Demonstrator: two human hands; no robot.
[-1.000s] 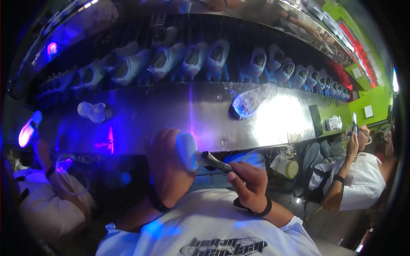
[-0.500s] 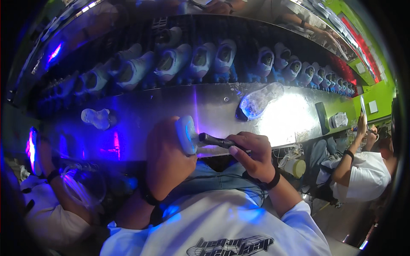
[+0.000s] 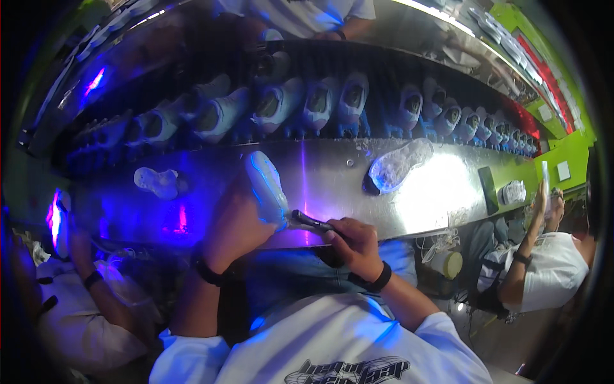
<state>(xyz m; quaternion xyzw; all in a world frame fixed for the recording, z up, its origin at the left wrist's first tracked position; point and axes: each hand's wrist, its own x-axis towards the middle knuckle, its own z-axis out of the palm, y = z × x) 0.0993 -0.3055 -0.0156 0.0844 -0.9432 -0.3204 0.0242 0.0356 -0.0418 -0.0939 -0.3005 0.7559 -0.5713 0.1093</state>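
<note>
My left hand (image 3: 233, 221) holds a pale shoe sole (image 3: 267, 187) upright, its length pointing away from me, over the steel bench (image 3: 332, 192). My right hand (image 3: 350, 246) grips a dark brush handle (image 3: 311, 221). The brush tip touches the near end of the sole. Both wrists wear dark bands. Blue-violet light glows on the sole and on the bench.
Another sole (image 3: 400, 165) lies on the bench to the right, a third sole (image 3: 157, 182) to the left. A row of white shoes (image 3: 320, 102) on blue holders runs behind the bench. A seated person (image 3: 550, 269) is at right, another person (image 3: 77, 301) at left, and someone stands across the line.
My hands with the sole and brush have risen toward the bench. The sole has turned from end-on to lengthwise, and the brush now touches its near end.
</note>
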